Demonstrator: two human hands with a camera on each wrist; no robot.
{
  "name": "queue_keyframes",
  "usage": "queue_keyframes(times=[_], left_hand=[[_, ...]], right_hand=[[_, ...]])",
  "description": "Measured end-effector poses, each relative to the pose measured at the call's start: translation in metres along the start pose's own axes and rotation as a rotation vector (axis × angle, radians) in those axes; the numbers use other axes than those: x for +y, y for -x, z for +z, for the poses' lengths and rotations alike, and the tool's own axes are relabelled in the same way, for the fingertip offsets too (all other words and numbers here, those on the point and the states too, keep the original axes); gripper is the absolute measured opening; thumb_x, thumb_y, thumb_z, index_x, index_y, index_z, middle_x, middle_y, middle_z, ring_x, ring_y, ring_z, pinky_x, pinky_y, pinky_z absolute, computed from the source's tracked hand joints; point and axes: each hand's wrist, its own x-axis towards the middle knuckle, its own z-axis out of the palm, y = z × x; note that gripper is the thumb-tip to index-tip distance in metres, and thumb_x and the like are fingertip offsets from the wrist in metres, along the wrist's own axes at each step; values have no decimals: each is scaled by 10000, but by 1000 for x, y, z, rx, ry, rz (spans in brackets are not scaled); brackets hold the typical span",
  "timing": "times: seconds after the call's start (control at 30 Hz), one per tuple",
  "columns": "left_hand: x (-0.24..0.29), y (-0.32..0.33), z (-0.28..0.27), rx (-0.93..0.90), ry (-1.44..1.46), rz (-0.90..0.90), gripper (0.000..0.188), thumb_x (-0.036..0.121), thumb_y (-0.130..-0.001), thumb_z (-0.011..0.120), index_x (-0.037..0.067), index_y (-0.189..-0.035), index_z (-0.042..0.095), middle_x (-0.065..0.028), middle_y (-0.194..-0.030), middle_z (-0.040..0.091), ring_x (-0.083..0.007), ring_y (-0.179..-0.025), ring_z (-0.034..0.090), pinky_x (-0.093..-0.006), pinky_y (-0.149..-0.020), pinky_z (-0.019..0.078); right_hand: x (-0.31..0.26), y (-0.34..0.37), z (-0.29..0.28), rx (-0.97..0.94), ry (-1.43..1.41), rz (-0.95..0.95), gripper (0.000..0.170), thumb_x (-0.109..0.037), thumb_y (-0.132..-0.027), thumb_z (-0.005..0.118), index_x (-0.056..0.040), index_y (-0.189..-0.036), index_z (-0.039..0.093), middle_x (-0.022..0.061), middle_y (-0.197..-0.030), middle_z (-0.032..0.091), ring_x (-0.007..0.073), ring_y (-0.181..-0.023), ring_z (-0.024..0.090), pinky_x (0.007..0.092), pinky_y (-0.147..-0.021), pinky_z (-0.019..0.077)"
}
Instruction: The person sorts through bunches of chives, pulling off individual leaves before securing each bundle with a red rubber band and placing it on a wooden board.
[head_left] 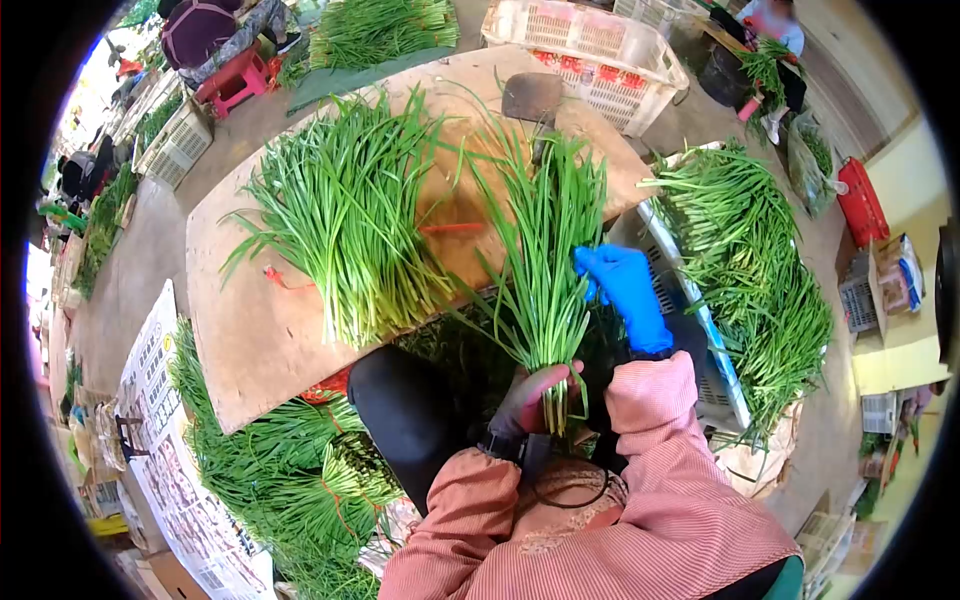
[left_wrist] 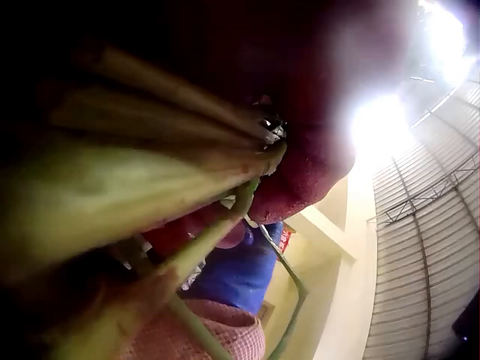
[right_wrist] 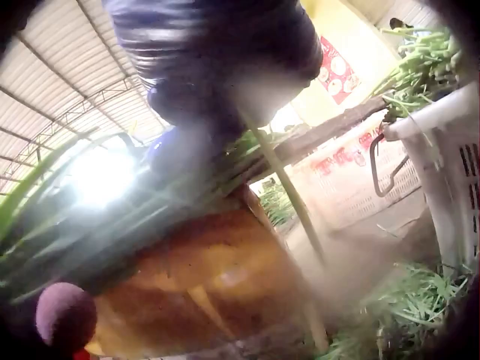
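A: What do we log nearest to us?

B: 1 bunch of long green leaves [head_left: 540, 310], held above the lap, its tops spreading over the board's edge. Bases pale, yellow-white to light green, packed close. Higher up, the blades turn deep green, narrow and flat, with a light sheen; tips uneven, some drooping outward.

A: And the 2 hands on it?

B: We put the left hand [head_left: 532, 398], in a dull purple glove, at the foot of the bunch: clamped round the stems, with pale ends poking out below. The right hand [head_left: 625, 285], blue glove, is at the bunch's right side, fingers drawn together on 1 stalk [right_wrist: 285, 184], which we see slanting down from the glove in the right wrist view.

A: Just beyond?

B: A wooden board [head_left: 235, 330] bearing a loose heap of the same leaves [head_left: 350, 200], bases toward us, blades fanned away. Lower left, more greens [head_left: 260, 450], some bound with red ties. Right side, a crate [head_left: 708, 330] with a tangled green pile [head_left: 750, 250] beside and over it.

A: Farthest?

B: A white perforated crate [head_left: 605, 95] behind the board, a red stool [head_left: 235, 82] at upper left, and another person [head_left: 780, 30] at upper right, near more greens.
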Motion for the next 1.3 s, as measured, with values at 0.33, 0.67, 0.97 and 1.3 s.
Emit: queue_keyframes(times=[0.33,0.67,0.97,1.3], left_hand=[[-5,-10,7,98,96,176,191,91,-835,590,9,-1007,574,-85,-850,616,-169,-718,589,-314,-697,515],[10,-11,2,-229,306,196,285,141,-845,565,-11,-1084,528,-21,-785,551,-151,-693,571,-258,-575,487],[29,15,19,-521,579,152,447,149,-875,550,-11,-1262,394,-47,-919,566,-103,-675,533,-261,-602,467],[22,-3,4,-469,681,130,460,160,-910,506,29,-1325,357,-90,-937,601,-102,-666,532,-250,-622,484]], right_hand=[[-49,74,0,40,-273,-66,223,-178,-869,553,4,-941,661,87,-773,688,11,-378,385,163,-350,272],[-9,149,-12,-26,-344,-76,237,-183,-879,560,34,-903,654,96,-751,681,29,-354,364,174,-345,259],[-5,155,-9,-6,-370,-110,308,-223,-916,479,50,-876,615,108,-729,672,16,-405,335,168,-396,264],[-1,144,-11,-67,-451,-70,303,-214,-910,494,62,-887,616,109,-722,671,20,-407,358,158,-406,287]])
